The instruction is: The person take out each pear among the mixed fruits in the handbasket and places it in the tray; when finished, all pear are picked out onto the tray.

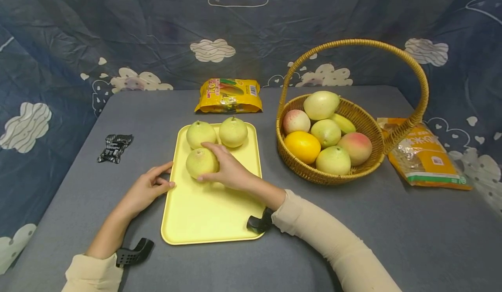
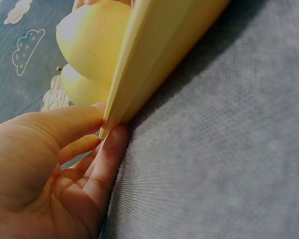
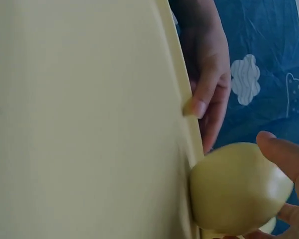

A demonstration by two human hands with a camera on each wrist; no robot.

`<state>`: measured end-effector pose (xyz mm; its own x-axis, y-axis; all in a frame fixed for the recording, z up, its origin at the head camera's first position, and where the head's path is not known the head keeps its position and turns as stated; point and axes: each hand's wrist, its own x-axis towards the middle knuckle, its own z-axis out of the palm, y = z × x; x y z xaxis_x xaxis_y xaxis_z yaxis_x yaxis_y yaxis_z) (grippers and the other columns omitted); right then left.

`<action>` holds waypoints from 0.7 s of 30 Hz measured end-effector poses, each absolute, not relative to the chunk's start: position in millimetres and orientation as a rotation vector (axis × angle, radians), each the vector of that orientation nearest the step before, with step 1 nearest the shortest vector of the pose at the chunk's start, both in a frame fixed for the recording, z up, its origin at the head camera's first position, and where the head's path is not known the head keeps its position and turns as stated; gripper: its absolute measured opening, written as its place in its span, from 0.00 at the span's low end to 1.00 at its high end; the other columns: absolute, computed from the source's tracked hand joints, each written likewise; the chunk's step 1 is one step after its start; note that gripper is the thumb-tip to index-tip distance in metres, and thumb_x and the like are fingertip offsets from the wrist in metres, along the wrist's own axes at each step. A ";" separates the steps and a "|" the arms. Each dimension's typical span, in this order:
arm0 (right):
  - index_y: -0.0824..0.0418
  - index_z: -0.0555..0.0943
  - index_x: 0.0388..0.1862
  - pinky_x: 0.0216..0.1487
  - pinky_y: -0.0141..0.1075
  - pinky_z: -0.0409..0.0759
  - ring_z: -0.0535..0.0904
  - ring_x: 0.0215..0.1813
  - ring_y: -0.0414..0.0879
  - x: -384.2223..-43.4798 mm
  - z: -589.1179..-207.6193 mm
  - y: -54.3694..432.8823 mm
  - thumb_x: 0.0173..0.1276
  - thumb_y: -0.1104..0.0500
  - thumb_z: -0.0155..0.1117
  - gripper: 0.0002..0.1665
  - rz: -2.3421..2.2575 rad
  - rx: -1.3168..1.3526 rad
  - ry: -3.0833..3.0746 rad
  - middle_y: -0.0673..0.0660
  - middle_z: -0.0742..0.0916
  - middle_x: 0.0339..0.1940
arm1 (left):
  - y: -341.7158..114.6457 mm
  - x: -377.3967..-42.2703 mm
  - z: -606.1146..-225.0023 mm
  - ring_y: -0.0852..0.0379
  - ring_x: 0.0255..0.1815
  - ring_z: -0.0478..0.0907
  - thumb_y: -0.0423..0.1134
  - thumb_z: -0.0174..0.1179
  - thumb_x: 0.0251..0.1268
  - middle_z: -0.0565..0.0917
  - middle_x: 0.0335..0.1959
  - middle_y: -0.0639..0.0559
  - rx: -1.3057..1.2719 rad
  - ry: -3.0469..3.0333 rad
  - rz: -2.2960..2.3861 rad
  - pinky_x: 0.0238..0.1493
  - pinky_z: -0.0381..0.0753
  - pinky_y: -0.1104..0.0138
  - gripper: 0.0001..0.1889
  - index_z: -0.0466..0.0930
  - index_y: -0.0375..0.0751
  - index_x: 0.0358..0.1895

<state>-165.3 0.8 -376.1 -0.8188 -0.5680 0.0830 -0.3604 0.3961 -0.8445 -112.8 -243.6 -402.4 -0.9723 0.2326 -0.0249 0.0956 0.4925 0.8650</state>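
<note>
A pale yellow tray (image 1: pixel 211 213) lies on the table with three round yellow-green pears at its far end. My right hand (image 1: pixel 231 165) grips the nearest pear (image 1: pixel 201 163), thumb on its near side and fingers over its far side. Right behind it sit another pear (image 1: pixel 198 133) and, to its right, a third pear (image 1: pixel 233 131). At the tray's left rim, my left hand (image 1: pixel 147 189) pinches the edge between thumb and fingers. The left wrist view shows those fingertips (image 2: pixel 114 142) against the rim; in the right wrist view the held pear (image 3: pixel 239 189) is close to the tray wall.
To the right stands a wicker basket (image 1: pixel 333 179) with a tall handle, filled with several fruits, including an orange-yellow one (image 1: pixel 302 147). Beyond the tray lies a yellow snack bag (image 1: pixel 231 96). An orange packet (image 1: pixel 427 152) is beside the basket, and a small black wrapper (image 1: pixel 114 148) lies left.
</note>
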 end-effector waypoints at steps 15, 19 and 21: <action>0.63 0.58 0.65 0.60 0.42 0.59 0.61 0.63 0.50 -150.4 -320.8 79.7 0.58 0.58 0.65 0.40 -1.599 -1.068 2.472 0.57 0.65 0.64 | -244.5 -113.6 -403.2 0.62 0.34 0.75 0.37 0.58 0.61 0.68 0.51 0.39 0.299 2.569 1.491 0.38 0.70 0.73 0.32 0.57 0.33 0.66; 0.62 0.59 0.65 0.60 0.41 0.59 0.61 0.63 0.48 -150.4 -313.3 110.5 0.55 0.60 0.68 0.41 -1.609 -1.016 2.591 0.57 0.67 0.63 | -244.7 -114.0 -404.0 0.62 0.34 0.75 0.36 0.58 0.61 0.68 0.51 0.39 0.296 2.568 1.496 0.37 0.70 0.73 0.32 0.57 0.32 0.66; 0.63 0.60 0.64 0.60 0.42 0.59 0.62 0.63 0.49 -150.6 -307.7 123.1 0.54 0.63 0.69 0.41 -1.608 -0.977 2.658 0.58 0.68 0.62 | -245.2 -113.5 -403.7 0.62 0.34 0.75 0.37 0.58 0.61 0.68 0.51 0.39 0.293 2.567 1.493 0.37 0.70 0.73 0.32 0.57 0.33 0.66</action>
<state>-150.6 123.1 -307.7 -0.8138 -0.4317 0.3891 -0.5449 0.3342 -0.7690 -113.5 -245.2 -403.7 -0.9685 0.2463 -0.0372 0.0895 0.4835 0.8708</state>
